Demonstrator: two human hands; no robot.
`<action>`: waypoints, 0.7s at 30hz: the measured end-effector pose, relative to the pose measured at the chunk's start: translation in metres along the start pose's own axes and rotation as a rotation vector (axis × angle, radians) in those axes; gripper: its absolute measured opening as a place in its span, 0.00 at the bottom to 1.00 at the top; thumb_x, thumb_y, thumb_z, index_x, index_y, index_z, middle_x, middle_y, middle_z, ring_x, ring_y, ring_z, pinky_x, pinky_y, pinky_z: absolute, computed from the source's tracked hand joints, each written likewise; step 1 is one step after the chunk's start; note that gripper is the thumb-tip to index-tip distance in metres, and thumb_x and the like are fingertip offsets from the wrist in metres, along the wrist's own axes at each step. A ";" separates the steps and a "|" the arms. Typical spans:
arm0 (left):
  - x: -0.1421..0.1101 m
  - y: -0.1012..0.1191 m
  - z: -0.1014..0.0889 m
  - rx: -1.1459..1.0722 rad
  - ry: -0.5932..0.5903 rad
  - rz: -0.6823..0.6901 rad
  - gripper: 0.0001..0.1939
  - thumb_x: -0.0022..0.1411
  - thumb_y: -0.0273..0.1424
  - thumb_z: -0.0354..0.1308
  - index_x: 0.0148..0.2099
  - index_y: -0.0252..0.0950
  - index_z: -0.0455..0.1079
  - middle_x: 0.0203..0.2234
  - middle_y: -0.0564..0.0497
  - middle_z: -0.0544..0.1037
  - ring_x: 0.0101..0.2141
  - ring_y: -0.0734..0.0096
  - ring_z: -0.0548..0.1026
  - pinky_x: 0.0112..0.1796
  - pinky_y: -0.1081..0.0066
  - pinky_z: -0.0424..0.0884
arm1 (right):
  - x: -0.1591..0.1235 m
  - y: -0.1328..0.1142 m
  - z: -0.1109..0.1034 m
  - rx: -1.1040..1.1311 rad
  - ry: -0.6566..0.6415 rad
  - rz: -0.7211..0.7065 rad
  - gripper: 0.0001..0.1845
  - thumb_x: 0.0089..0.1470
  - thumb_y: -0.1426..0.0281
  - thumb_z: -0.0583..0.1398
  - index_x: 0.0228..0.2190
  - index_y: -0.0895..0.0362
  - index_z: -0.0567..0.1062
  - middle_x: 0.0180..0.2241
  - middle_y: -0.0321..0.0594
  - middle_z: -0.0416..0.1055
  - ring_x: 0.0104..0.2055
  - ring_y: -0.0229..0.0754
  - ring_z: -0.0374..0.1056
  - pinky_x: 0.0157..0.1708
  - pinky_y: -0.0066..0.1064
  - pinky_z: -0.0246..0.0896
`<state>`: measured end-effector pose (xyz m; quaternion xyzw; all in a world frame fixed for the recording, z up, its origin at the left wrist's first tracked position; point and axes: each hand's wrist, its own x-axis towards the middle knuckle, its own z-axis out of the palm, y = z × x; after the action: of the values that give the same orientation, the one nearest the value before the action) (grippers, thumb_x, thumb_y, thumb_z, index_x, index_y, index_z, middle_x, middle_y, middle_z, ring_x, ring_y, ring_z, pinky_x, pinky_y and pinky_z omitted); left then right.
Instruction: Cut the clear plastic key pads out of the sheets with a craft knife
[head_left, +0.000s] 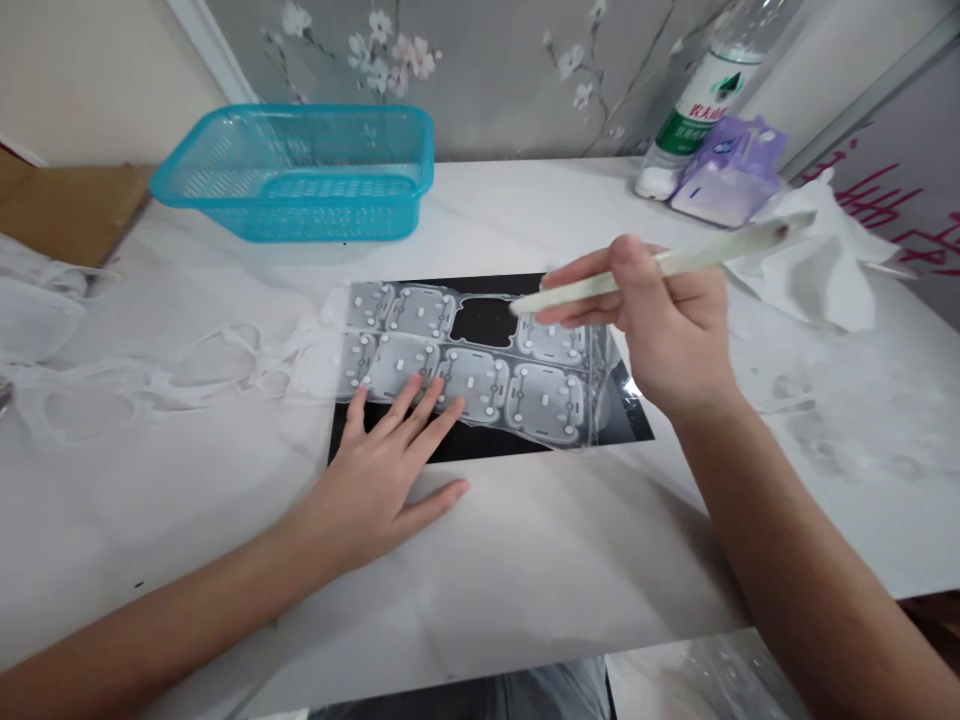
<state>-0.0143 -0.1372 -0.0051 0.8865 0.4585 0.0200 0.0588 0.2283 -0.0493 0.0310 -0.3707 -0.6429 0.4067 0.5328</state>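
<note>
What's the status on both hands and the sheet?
Left hand flat, fingers resting on the clear moulded sheet. Right hand gripping a pale strip tool, tip near the sheet. Crumpled tissue beyond right hand.

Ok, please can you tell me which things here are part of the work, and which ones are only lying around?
Part of the work:
left hand, flat on the clear moulded plastic sheet
right hand, holding a pale stick
black mat under the sheet

Lying around:
blue plastic basket
water bottle
lilac tissue packet
crumpled tissue
cardboard
</note>
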 end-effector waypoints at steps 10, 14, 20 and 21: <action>0.011 -0.023 -0.009 0.027 0.037 -0.166 0.24 0.67 0.45 0.43 0.60 0.40 0.59 0.64 0.43 0.56 0.63 0.45 0.52 0.53 0.29 0.44 | 0.002 0.023 -0.002 -0.653 -0.317 -0.272 0.19 0.60 0.66 0.54 0.52 0.56 0.69 0.60 0.47 0.58 0.62 0.50 0.56 0.60 0.50 0.55; 0.006 -0.016 -0.009 0.022 0.133 -0.120 0.25 0.65 0.45 0.45 0.57 0.35 0.62 0.61 0.40 0.62 0.63 0.45 0.51 0.56 0.36 0.42 | 0.000 0.017 0.001 -0.568 -0.280 -0.254 0.19 0.63 0.66 0.51 0.53 0.53 0.69 0.56 0.41 0.65 0.58 0.47 0.63 0.56 0.45 0.62; 0.000 -0.003 -0.005 -0.088 -0.002 0.236 0.36 0.66 0.45 0.46 0.69 0.33 0.41 0.62 0.41 0.60 0.64 0.57 0.52 0.61 0.48 0.37 | -0.018 -0.005 0.021 -0.434 0.049 -0.201 0.18 0.65 0.62 0.48 0.34 0.55 0.75 0.31 0.39 0.76 0.28 0.38 0.73 0.32 0.31 0.70; 0.001 -0.002 -0.003 -0.098 -0.017 0.244 0.37 0.66 0.45 0.46 0.69 0.33 0.38 0.62 0.40 0.59 0.64 0.57 0.52 0.61 0.48 0.36 | -0.022 -0.006 0.025 -0.439 0.069 -0.179 0.20 0.65 0.61 0.47 0.30 0.54 0.74 0.26 0.38 0.75 0.25 0.37 0.72 0.29 0.30 0.68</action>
<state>-0.0162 -0.1351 -0.0023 0.9318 0.3454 0.0418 0.1031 0.2068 -0.0748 0.0260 -0.4327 -0.7275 0.1954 0.4954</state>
